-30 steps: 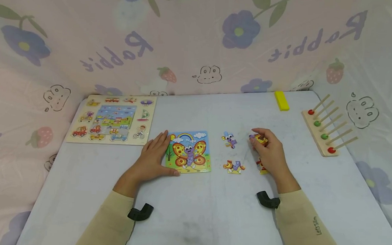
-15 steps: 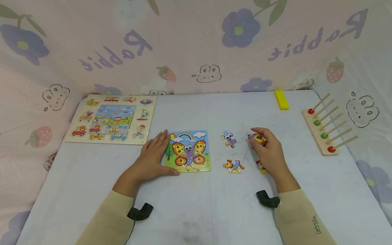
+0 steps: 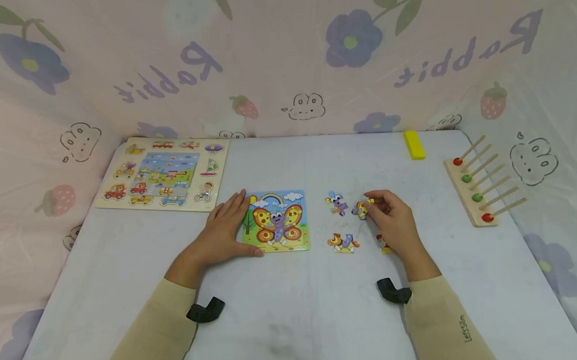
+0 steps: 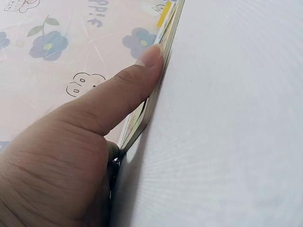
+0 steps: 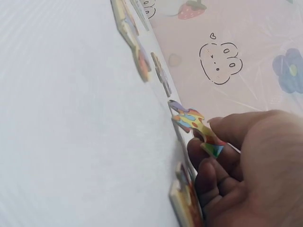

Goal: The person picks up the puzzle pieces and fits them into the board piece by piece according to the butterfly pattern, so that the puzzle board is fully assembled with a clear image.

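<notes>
In the head view my left hand lies with fairly straight fingers along the left edge of a square butterfly picture board, its thumb at the near edge. The left wrist view shows that thumb against the board's side. My right hand pinches a jigsaw piece between thumb and fingers, tilted, with yellow, blue and green print. Just left of it lies a jigsaw piece with the butterfly's face. Nearer lies a body piece; another piece is partly hidden under my right hand.
A wooden vehicle puzzle board lies at the back left of the white table. A yellow block sits near the back edge. At the right stands a wooden peg rack with red and green beads. Printed curtains border the table.
The right hand has turned the pinched jigsaw piece and brought it slightly left, closer to the face piece, so more of it shows. The left hand stays at the picture board.
</notes>
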The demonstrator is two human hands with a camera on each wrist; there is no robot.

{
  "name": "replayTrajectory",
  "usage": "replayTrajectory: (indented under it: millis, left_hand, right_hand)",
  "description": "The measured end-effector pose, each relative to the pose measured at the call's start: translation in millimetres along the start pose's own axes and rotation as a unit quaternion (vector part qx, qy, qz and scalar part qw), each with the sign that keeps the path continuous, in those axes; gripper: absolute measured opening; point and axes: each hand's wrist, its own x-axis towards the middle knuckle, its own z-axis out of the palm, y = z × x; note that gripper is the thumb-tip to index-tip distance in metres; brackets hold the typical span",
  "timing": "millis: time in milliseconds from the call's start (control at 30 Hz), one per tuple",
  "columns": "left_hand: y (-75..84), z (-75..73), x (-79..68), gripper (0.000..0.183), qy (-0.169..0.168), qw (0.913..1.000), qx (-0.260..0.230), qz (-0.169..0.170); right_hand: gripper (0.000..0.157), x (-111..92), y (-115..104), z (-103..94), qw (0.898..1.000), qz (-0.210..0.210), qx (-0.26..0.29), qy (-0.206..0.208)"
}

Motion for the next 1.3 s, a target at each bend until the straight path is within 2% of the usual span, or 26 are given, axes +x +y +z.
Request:
replayTrajectory:
  millis: [1300]
  left_hand:
    - [-1.0, 0.7, 1.0, 0.142, 0.001, 1.0000, 0.001, -0.002]
  right_hand:
    - [0.025, 0.4, 0.1, 0.9, 1.000, 0.009, 0.001, -0.008]
